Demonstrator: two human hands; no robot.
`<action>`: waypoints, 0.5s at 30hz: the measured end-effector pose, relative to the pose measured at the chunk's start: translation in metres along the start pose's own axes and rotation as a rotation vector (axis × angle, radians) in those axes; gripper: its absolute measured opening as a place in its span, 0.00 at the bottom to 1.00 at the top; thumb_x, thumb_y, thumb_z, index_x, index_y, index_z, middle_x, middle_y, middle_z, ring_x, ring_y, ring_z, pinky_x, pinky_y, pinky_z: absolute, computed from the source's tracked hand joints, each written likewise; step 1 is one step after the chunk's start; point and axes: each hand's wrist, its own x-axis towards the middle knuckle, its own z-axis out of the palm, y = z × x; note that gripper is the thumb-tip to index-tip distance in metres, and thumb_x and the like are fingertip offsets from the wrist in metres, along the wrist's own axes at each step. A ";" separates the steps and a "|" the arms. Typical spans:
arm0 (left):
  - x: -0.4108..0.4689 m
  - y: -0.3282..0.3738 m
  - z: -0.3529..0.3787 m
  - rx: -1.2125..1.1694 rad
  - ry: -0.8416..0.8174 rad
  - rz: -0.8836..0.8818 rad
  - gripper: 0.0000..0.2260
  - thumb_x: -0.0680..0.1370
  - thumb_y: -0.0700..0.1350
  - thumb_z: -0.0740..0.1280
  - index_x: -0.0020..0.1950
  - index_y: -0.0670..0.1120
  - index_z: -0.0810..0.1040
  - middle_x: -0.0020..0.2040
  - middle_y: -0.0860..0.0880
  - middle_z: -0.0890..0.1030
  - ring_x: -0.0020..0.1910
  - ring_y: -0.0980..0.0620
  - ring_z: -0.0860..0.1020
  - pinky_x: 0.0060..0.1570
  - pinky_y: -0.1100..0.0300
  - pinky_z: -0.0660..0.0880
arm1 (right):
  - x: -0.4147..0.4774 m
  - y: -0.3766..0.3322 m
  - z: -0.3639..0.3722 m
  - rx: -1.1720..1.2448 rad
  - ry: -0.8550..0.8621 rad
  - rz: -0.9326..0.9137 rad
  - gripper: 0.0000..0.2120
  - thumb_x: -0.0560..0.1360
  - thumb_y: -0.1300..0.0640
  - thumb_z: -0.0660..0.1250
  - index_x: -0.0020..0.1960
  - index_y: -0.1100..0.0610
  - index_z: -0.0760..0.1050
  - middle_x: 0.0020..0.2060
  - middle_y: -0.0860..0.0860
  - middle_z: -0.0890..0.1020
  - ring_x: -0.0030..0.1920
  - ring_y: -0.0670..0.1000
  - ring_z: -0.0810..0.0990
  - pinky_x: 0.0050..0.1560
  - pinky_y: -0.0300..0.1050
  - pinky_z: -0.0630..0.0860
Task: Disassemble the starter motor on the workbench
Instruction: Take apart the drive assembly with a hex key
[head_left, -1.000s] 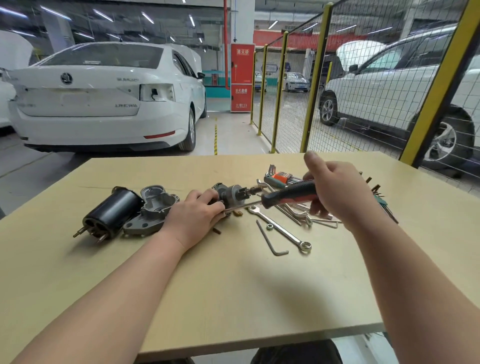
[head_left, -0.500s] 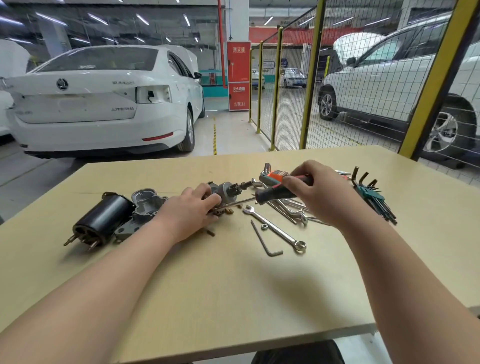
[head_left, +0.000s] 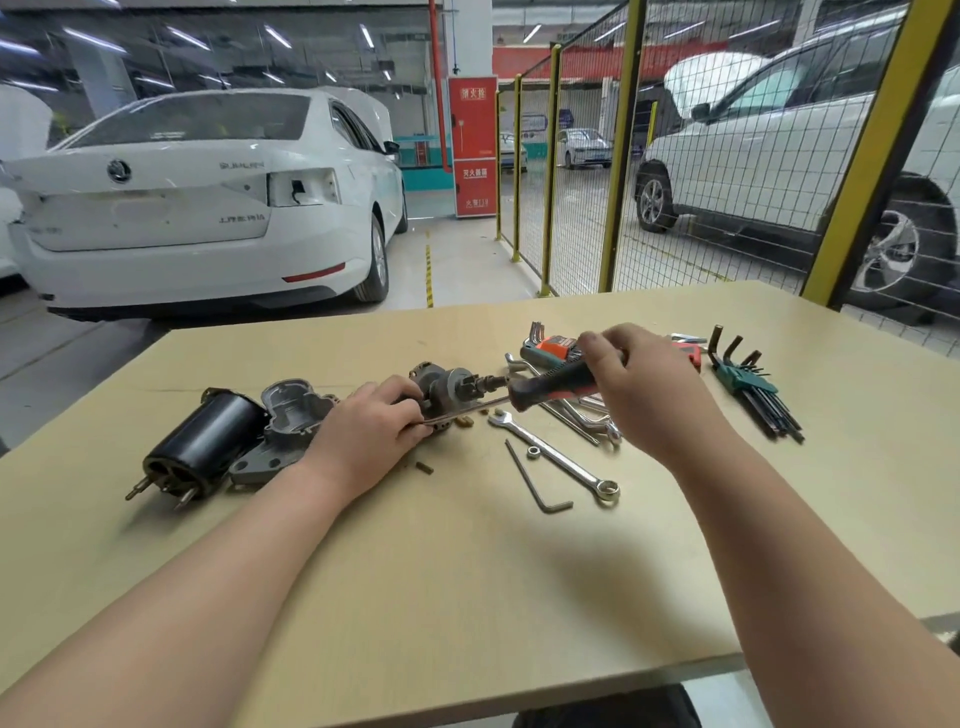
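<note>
A grey metal starter sub-assembly (head_left: 448, 387) with a short shaft lies mid-bench. My left hand (head_left: 363, 434) presses down on its near left side. My right hand (head_left: 636, 387) grips a black-and-red screwdriver handle (head_left: 550, 384); its thin shaft (head_left: 467, 413) runs left under the part toward my left fingers. The black cylindrical motor body (head_left: 205, 444) with two studs lies at the left. Beside it rests the grey cast end housing (head_left: 283, 421).
A combination wrench (head_left: 553, 457), a loose hex key (head_left: 535, 480), a washer (head_left: 533, 451) and small brass bits (head_left: 462, 422) lie near the part. More wrenches and an orange-handled key set (head_left: 558, 347) sit behind my right hand. A green hex key set (head_left: 753, 387) lies right.
My right hand has dropped lower toward the bench, tilting the screwdriver handle down. The camera view has shifted slightly. My left hand stays on the grey part.
</note>
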 end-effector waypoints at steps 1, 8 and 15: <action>-0.001 0.001 0.003 -0.014 -0.002 0.012 0.06 0.71 0.40 0.75 0.41 0.39 0.81 0.52 0.43 0.80 0.44 0.38 0.78 0.46 0.46 0.74 | -0.002 0.001 0.000 0.049 -0.019 -0.003 0.12 0.78 0.44 0.58 0.52 0.51 0.73 0.38 0.44 0.76 0.38 0.49 0.76 0.38 0.46 0.71; -0.008 -0.004 0.014 -0.030 -0.077 -0.030 0.13 0.77 0.51 0.62 0.53 0.42 0.75 0.69 0.44 0.69 0.62 0.40 0.69 0.67 0.49 0.56 | -0.013 0.013 0.003 0.491 -0.329 0.147 0.15 0.68 0.67 0.65 0.49 0.50 0.75 0.38 0.53 0.82 0.35 0.51 0.81 0.46 0.57 0.78; -0.012 -0.014 0.012 -0.279 -0.113 -0.225 0.33 0.71 0.44 0.69 0.73 0.51 0.58 0.75 0.52 0.55 0.74 0.50 0.54 0.73 0.52 0.52 | -0.030 0.024 0.028 0.412 -0.342 0.189 0.04 0.70 0.53 0.68 0.45 0.48 0.78 0.25 0.50 0.79 0.24 0.50 0.76 0.27 0.44 0.72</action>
